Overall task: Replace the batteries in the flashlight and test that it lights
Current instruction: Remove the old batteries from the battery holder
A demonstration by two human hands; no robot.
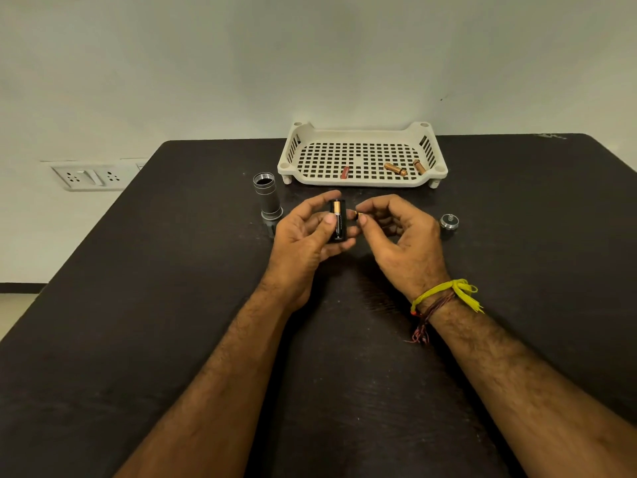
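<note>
Black battery holder (338, 220), one copper-topped cell seated, left hand (306, 236) gripping

A dark table (172, 339) is carrying everything, its far edge sitting against a pale wall. A silver flashlight body (266, 198) is standing upright on it, open end up, just left of a white perforated tray (362, 182) that is resting on short feet near the far edge. A small silver end cap (449, 222) is lying on the table well to the right.
</note>
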